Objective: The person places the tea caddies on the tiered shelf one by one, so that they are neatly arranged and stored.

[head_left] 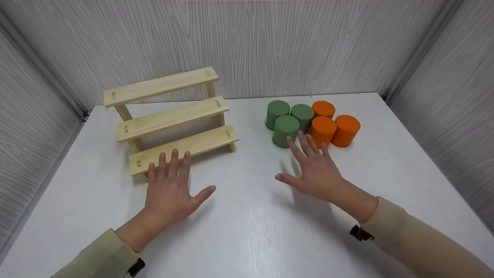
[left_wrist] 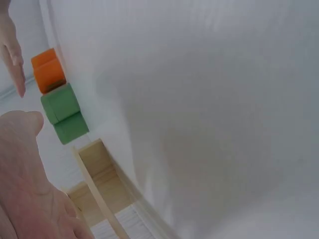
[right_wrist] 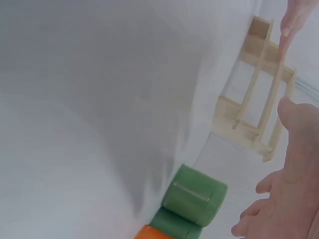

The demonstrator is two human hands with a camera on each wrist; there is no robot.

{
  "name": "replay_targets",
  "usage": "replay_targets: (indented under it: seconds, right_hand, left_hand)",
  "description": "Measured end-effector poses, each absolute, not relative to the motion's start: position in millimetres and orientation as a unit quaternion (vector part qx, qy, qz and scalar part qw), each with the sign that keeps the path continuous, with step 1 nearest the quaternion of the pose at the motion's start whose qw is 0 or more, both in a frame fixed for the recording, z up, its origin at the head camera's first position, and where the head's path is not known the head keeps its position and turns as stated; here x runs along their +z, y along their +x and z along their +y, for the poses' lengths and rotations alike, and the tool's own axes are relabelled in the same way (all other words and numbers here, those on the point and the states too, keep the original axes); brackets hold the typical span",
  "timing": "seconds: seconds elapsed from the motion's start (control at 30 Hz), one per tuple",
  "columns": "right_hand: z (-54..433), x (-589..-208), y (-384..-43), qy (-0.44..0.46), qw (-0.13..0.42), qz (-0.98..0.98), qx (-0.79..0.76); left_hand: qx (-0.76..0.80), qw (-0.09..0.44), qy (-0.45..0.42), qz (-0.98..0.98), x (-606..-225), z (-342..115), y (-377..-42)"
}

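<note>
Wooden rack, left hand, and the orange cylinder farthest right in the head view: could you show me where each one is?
Wooden rack [head_left: 173,117]: head view, top face of its middle shelf.
Left hand [head_left: 168,196]: head view, back of the hand.
Rightmost orange cylinder [head_left: 344,136]: head view, its curved side.

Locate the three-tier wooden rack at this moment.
In the head view, the wooden rack stands at the left of the white table, just beyond the left hand and left of the green cylinders.

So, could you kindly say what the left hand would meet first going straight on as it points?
Probably the wooden rack: in the head view, the left hand points at it, overlapping its lowest board, though depth is unclear.
</note>
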State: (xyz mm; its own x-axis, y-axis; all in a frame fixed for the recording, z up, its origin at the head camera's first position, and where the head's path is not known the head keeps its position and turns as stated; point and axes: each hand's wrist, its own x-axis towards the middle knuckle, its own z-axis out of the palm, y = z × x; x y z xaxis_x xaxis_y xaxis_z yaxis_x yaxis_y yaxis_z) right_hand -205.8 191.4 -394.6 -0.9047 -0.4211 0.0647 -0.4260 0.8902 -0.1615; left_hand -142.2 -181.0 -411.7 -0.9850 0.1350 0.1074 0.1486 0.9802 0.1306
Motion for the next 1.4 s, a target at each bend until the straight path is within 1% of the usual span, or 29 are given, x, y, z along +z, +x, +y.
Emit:
replay_targets:
  seconds: [0.13, 0.3, 0.57, 0.8, 1.03, 1.23, 1.4]
  right_hand:
    - [171, -385, -214, 0.247, 0.027, -0.965, 0.084]
    - [144, -375, -228, 0.269, 0.004, -0.958, 0.102]
    - [103, -370, -252, 0.301, -0.017, -0.947, 0.112]
    - [80, -375, -269, 0.317, -0.032, -0.94, 0.119]
    - [63, -389, -283, 0.325, -0.057, -0.936, 0.124]
    - [55, -402, -289, 0.337, -0.085, -0.931, 0.113]
    - [55, -407, -289, 0.341, -0.09, -0.93, 0.101]
  left_hand:
    - [-0.07, 0.051, -0.061, -0.994, -409, -196, -141]
    - [-0.076, 0.053, -0.045, -0.995, -407, -218, -141]
    - [-0.07, 0.079, -0.034, -0.994, -408, -245, -143]
    - [-0.073, 0.07, -0.023, -0.995, -409, -264, -149]
    - [-0.076, 0.055, -0.017, -0.995, -413, -277, -151]
    - [-0.083, 0.039, -0.022, -0.996, -416, -278, -150]
    - [-0.084, 0.037, -0.031, -0.995, -417, -279, -151]
